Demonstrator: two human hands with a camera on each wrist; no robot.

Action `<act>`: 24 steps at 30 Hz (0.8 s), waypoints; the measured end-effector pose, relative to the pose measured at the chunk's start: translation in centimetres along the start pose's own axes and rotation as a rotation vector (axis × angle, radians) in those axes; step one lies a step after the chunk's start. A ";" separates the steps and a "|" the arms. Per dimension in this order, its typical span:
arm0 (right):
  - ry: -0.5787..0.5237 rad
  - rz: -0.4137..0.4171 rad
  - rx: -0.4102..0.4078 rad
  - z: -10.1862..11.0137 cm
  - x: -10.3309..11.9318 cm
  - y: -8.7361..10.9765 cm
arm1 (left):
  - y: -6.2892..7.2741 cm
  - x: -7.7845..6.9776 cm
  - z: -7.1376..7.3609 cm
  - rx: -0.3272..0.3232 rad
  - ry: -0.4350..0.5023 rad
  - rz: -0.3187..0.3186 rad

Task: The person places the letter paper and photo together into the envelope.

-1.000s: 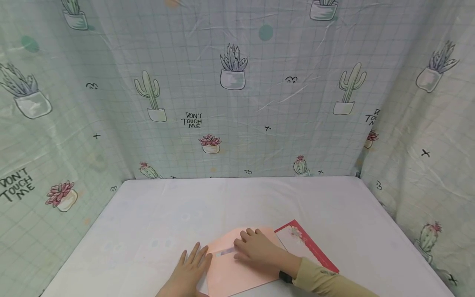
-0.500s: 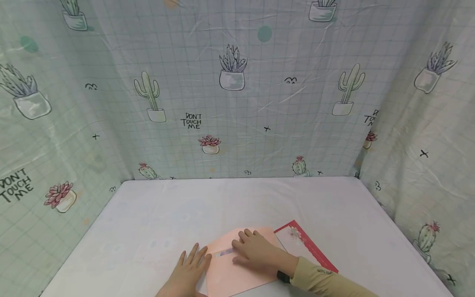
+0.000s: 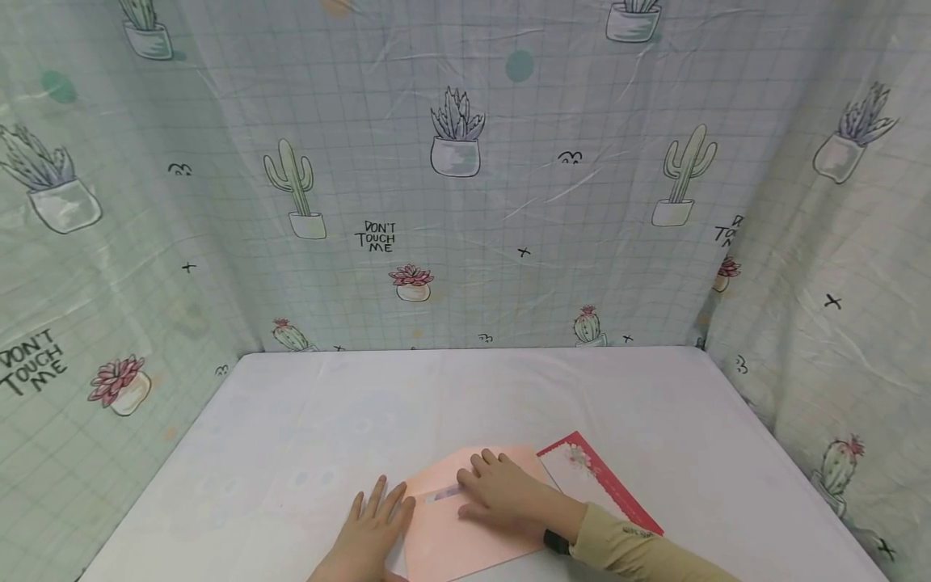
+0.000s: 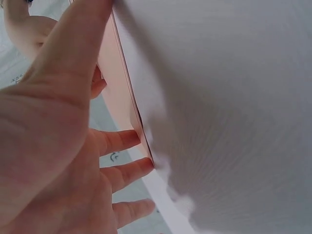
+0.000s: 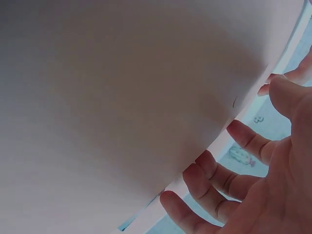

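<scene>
A pale pink envelope (image 3: pixel 454 541) lies flat near the table's front. Across its upper part runs a narrow, shiny, purplish-grey strip (image 3: pixel 440 494), partly covered by my right hand (image 3: pixel 503 491). That hand rests on the envelope with its fingers bent. In the right wrist view the fingertips (image 5: pixel 197 178) press on the paper's surface in a row. My left hand (image 3: pixel 369 529) lies at the envelope's left edge, fingers straight and spread. Seen from the left wrist, two fingertips (image 4: pixel 145 163) meet that pink edge and the thumb (image 4: pixel 78 46) reaches along it.
A white card with a red border and flowers (image 3: pixel 579 469) lies on the right, partly hidden by the envelope and right forearm. A small black object (image 3: pixel 556 542) shows under the right wrist. The white table (image 3: pixel 305 428) is enclosed by patterned cloth (image 3: pixel 524 202).
</scene>
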State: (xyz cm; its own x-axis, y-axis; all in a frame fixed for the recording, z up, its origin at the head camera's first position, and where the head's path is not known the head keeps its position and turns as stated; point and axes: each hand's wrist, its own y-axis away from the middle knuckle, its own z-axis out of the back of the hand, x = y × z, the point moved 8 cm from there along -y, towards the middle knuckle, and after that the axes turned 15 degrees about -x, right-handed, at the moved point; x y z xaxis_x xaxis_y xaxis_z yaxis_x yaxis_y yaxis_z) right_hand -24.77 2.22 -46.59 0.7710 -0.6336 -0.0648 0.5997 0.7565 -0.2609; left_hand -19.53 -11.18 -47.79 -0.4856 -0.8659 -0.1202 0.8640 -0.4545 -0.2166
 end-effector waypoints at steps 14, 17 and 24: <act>-0.021 -0.027 0.048 -0.4 -0.3 0.5 | -0.1 -0.2 0.0 -0.025 -0.026 -0.007; -0.027 -0.027 0.054 -0.3 -0.3 0.6 | -0.1 -0.3 0.1 -0.034 -0.032 -0.014; -0.083 -0.037 0.091 -0.5 -0.6 0.6 | -0.3 -0.5 0.5 -0.050 -0.048 -0.025</act>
State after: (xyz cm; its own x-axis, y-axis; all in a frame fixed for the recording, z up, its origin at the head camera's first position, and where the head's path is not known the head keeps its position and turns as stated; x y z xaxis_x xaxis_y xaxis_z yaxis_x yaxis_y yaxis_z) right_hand -24.96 2.95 -47.20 0.7604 -0.6490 0.0241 0.6425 0.7465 -0.1730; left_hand -19.43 -10.70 -47.21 -0.4987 -0.8641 -0.0682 0.8436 -0.4657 -0.2672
